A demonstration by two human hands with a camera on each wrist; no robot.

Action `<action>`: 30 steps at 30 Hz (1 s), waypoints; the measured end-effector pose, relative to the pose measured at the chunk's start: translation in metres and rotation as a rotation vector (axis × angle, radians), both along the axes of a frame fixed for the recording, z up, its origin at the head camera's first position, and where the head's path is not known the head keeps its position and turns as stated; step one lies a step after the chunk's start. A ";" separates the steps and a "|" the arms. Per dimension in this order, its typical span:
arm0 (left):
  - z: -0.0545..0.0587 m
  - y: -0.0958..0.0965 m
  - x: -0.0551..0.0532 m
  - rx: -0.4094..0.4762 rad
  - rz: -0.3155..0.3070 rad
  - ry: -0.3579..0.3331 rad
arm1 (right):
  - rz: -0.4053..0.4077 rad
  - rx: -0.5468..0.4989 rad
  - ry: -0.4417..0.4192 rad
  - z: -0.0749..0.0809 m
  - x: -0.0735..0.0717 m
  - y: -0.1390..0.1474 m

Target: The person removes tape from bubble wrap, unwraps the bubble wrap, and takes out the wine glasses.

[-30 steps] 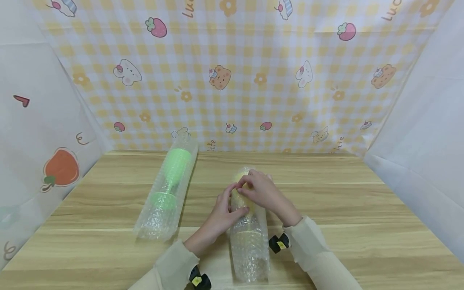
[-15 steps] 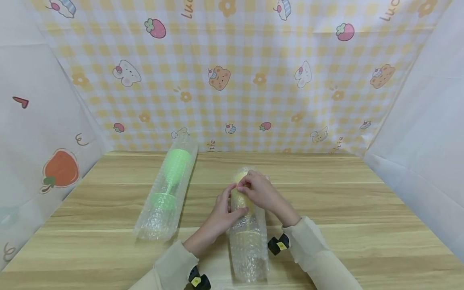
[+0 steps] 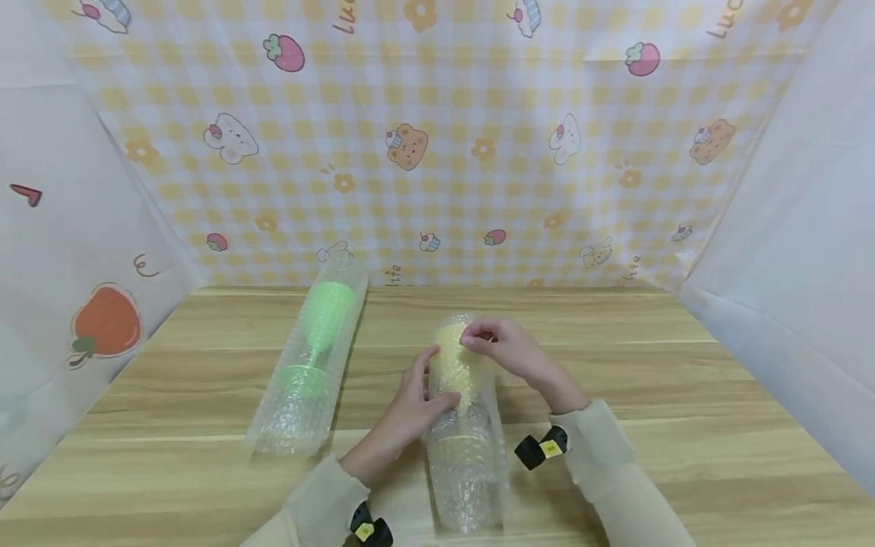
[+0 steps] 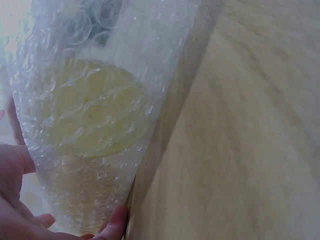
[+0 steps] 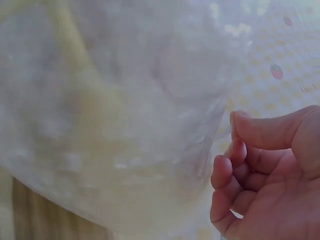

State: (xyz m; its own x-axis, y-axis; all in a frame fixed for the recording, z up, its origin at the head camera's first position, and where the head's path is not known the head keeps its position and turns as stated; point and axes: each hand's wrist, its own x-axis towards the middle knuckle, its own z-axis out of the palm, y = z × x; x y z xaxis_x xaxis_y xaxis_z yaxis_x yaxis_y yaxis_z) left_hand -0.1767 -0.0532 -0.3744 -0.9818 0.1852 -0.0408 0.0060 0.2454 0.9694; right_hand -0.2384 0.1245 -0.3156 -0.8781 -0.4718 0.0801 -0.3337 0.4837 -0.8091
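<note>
Bubble-wrapped yellow object [image 3: 451, 368] lies on the table [image 3: 649, 380]; the left hand [image 3: 414, 400] rests against it, grip wide, while the right hand [image 3: 511, 351] narrowly pinches its wrap [image 5: 190, 150].

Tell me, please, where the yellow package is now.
In the head view, the yellow package lies on the table just right of centre, with the left hand on it and the green package to its left.

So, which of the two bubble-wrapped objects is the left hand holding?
The yellow bubble-wrapped object: the left hand grips it, thumb on top. The green one lies to its left, untouched.
</note>
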 end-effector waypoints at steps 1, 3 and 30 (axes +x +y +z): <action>0.000 0.000 0.000 0.001 0.001 0.000 | -0.002 -0.014 -0.026 0.001 0.000 0.004; 0.000 0.000 -0.001 0.005 0.001 0.000 | -0.001 -0.038 -0.064 0.004 -0.002 0.011; 0.004 -0.001 0.005 0.010 -0.010 -0.023 | 0.045 0.139 -0.197 0.008 -0.010 0.096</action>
